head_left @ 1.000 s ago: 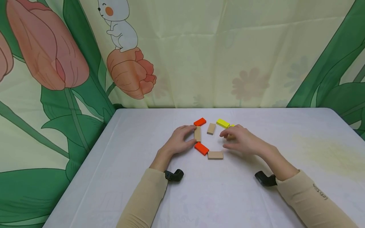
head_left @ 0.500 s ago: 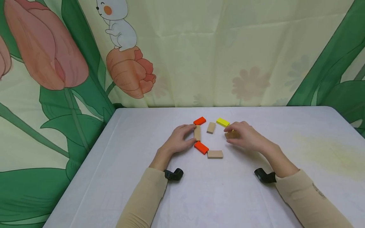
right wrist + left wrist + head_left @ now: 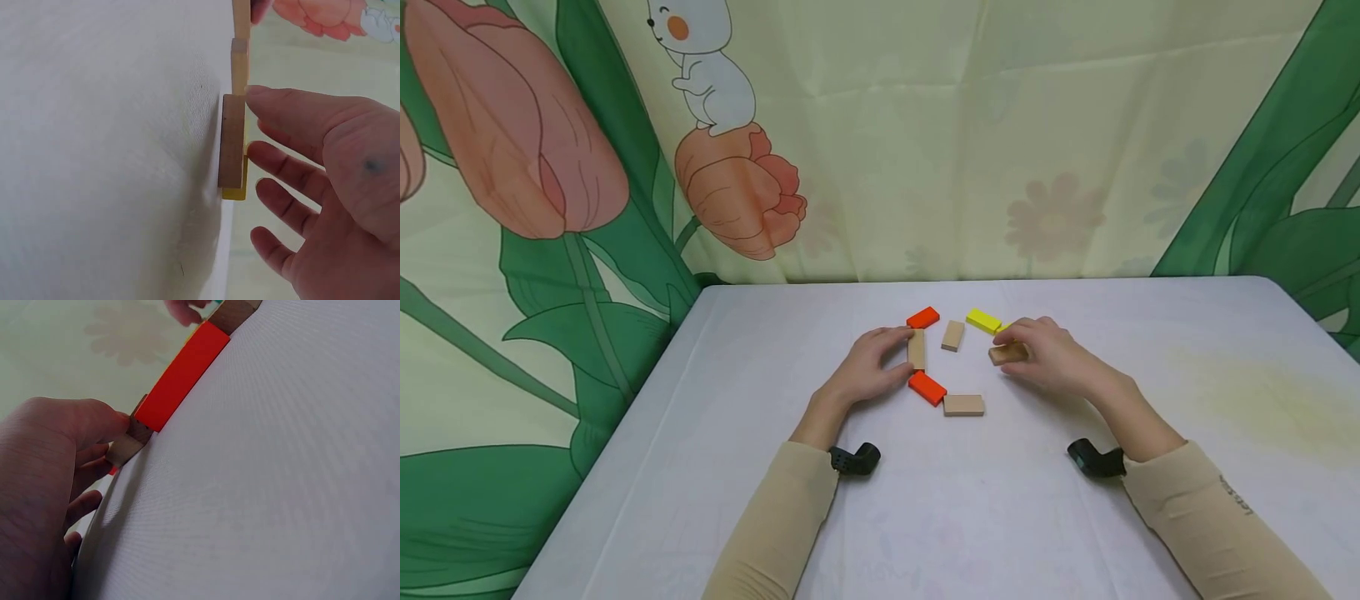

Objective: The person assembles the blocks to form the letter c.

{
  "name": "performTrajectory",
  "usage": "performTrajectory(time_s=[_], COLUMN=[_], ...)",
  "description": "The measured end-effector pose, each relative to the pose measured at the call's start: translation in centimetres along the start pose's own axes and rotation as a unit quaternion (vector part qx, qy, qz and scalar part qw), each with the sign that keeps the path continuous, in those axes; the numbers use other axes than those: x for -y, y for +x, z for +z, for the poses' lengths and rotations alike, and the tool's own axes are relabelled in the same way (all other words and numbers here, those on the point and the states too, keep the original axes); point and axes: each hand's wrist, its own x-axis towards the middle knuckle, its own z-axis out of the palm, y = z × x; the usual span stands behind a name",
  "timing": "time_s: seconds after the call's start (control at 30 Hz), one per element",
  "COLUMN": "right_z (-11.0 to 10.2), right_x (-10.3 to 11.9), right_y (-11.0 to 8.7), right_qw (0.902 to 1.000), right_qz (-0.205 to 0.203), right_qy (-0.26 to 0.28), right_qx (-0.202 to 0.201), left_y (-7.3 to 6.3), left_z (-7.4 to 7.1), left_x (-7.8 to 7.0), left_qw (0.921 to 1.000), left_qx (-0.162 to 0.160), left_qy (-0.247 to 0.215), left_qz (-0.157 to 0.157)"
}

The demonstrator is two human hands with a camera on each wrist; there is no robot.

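Note:
My left hand (image 3: pixel 872 367) pinches an upright-lying plain wooden block (image 3: pixel 917 350) at its two ends, thumb near and fingers far. One orange-red block (image 3: pixel 922 317) meets its far end, and another orange-red block (image 3: pixel 927 388) slants from its near end. My right hand (image 3: pixel 1051 357) holds a second wooden block (image 3: pixel 1006 354) between thumb and fingers; in the right wrist view the thumb touches the corner of this wooden block (image 3: pixel 232 140). Just beyond lies a yellow block (image 3: pixel 983 322), and a bit of another yellow piece (image 3: pixel 1003 328) shows, mostly hidden by the right fingers.
A third wooden block (image 3: pixel 963 406) lies crosswise at the front, at the lower orange-red block's end. Inside the rough ring is one more wooden block (image 3: pixel 952 336). All rest on a white-covered table (image 3: pixel 880 517), before a printed curtain (image 3: pixel 880 150).
My right hand has closed in around the right wooden block, its thumb and fingers drawing nearer together, and the block has turned slightly. The left hand keeps its place.

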Motion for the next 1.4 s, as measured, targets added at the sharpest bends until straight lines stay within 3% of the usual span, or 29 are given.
performTrajectory(time_s=[0.67, 1.4], right_z=[0.2, 0.3], right_x=[0.1, 1.1], right_y=[0.0, -0.8], right_qw=[0.9996, 0.9964], right_qz=[-0.010, -0.068], right_qy=[-0.016, 0.011], right_qx=[0.020, 0.049], left_y=[0.0, -0.1], left_z=[0.1, 0.1], left_x=[0.1, 0.0], left_qw=[1.0000, 1.0000], left_qx=[-0.002, -0.003], left_qy=[-0.004, -0.003], left_qz=[0.002, 0.003])
